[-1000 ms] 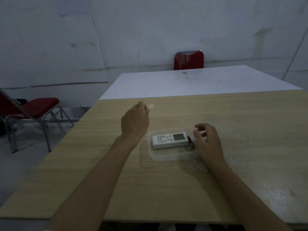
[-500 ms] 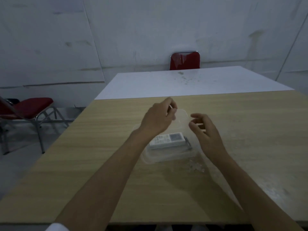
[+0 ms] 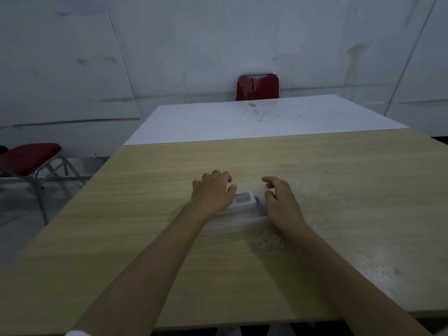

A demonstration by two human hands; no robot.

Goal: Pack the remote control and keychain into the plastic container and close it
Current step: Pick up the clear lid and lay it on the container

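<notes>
- Head view: the remote control [image 3: 244,199] lies inside the plastic container [image 3: 232,223], which sits mid-tabletop on the wooden table [image 3: 145,214], nearer its far edge than its near one.
- A dark sliver beside the remote's right end is likely the keychain [image 3: 260,205]; too dim to be sure.
- Packing looks done; closing is underway. A clear lid seems to lie over the box, though whether it has snapped shut cannot be told.
- Left hand [image 3: 213,192] rests flat on the container's left part, fingers spread, pressing rather than gripping.
- Right hand [image 3: 282,202] lies at the right end, fingers loosely curled, holding nothing visible.
- Container is transparent, shallow, rectangular; the remote is white with a small screen.
</notes>
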